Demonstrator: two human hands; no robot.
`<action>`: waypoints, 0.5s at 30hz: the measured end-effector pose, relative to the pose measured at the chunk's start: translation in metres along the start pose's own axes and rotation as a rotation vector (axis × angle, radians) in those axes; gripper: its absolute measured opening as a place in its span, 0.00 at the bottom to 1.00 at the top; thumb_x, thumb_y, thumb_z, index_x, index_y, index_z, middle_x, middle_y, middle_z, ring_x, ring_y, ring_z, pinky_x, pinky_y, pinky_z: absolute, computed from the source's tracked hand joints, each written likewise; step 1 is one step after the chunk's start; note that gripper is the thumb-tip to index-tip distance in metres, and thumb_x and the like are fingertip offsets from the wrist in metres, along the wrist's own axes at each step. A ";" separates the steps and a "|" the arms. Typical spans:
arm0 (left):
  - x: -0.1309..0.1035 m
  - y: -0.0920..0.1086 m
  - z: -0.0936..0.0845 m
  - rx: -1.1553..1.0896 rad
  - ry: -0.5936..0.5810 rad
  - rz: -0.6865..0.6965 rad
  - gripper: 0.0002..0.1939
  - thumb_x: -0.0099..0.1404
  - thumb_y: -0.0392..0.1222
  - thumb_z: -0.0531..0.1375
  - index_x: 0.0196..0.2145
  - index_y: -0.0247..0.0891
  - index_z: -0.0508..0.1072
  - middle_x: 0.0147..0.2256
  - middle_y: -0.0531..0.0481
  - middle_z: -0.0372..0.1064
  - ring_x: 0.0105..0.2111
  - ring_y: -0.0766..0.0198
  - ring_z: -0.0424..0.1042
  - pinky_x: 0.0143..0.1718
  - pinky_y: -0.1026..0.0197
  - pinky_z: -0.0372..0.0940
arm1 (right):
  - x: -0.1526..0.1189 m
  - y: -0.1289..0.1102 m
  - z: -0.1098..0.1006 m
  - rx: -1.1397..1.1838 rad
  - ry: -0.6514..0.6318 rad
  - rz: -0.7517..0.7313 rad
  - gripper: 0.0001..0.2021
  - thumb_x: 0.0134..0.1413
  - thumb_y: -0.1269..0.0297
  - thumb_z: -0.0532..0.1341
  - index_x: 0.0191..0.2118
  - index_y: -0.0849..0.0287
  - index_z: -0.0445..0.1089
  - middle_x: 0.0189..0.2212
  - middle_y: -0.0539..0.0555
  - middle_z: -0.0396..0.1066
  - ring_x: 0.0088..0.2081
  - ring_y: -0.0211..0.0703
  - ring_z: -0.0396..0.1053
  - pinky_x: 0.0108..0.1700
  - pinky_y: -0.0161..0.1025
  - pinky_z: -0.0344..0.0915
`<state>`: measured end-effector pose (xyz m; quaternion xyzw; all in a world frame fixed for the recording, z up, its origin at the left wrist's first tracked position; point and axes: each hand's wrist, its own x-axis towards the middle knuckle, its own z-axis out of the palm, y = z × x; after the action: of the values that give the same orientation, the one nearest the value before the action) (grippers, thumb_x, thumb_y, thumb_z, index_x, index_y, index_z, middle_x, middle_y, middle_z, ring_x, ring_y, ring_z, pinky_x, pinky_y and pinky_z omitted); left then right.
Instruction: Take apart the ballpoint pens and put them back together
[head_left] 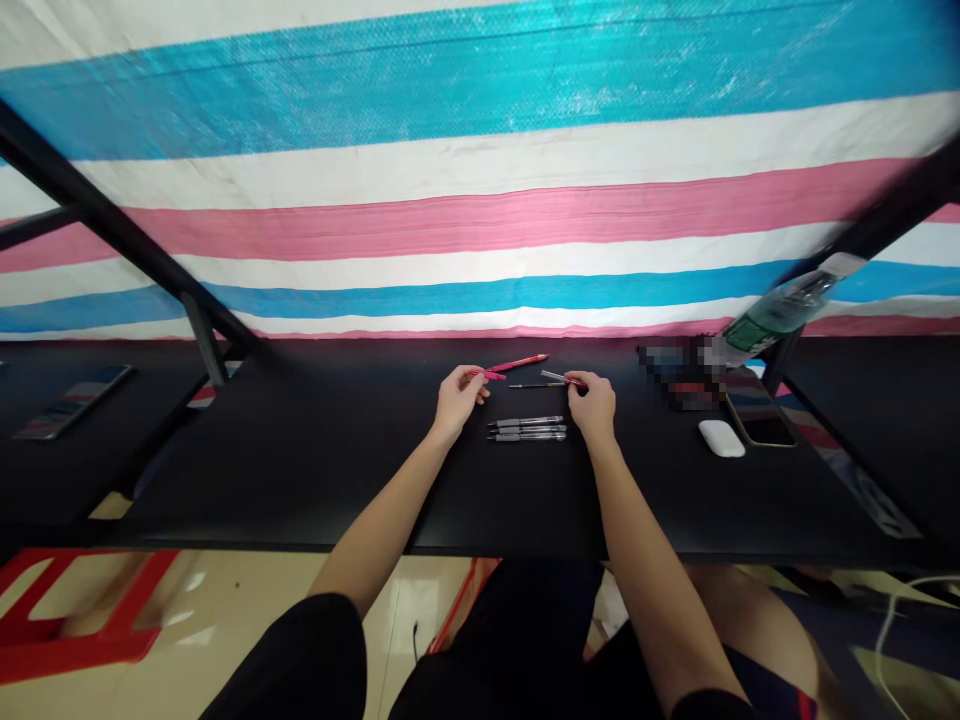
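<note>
My left hand (456,402) is pinched on a short pink pen part (493,375) above the black table (322,440). Between thumb and fingers of my right hand (594,404) is a clear pen barrel (553,376), with a bit of red at the fingertips. Just beyond the hands lies a red pen (519,363). A thin dark pen refill (534,385) rests between the two hands. Nearer to me, several clear pens with grey grips (527,430) lie side by side in a stack of rows.
On the right are a white earphone case (721,438), a phone (761,415) and a tilted water bottle (780,315). Another phone (75,402) lies on the left table. Striped sheeting (480,230) hangs behind, and a red stool (82,620) stands below left.
</note>
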<state>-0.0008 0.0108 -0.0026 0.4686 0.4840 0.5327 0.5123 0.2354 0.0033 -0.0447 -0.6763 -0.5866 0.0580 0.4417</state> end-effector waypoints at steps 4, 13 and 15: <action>-0.001 0.001 0.000 0.004 -0.010 0.005 0.07 0.60 0.40 0.62 0.35 0.34 0.72 0.29 0.48 0.73 0.25 0.67 0.69 0.25 0.65 0.63 | 0.000 0.002 0.001 0.004 0.007 -0.034 0.16 0.48 0.73 0.53 0.36 0.59 0.78 0.38 0.59 0.78 0.37 0.51 0.68 0.45 0.48 0.64; 0.000 -0.002 0.000 0.024 -0.024 0.010 0.07 0.61 0.39 0.61 0.36 0.34 0.72 0.25 0.50 0.70 0.25 0.67 0.69 0.26 0.64 0.63 | 0.000 -0.001 0.002 -0.036 -0.030 -0.072 0.15 0.49 0.74 0.54 0.37 0.58 0.78 0.40 0.60 0.74 0.43 0.53 0.67 0.49 0.51 0.63; 0.001 -0.002 0.000 0.026 -0.023 0.011 0.07 0.61 0.40 0.61 0.36 0.34 0.72 0.26 0.50 0.71 0.25 0.67 0.69 0.26 0.64 0.63 | -0.002 -0.002 0.001 -0.058 -0.037 -0.099 0.13 0.50 0.71 0.56 0.37 0.56 0.77 0.42 0.60 0.72 0.45 0.55 0.66 0.50 0.53 0.62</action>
<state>-0.0012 0.0114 -0.0042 0.4838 0.4823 0.5240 0.5087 0.2326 0.0023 -0.0447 -0.6580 -0.6288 0.0316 0.4131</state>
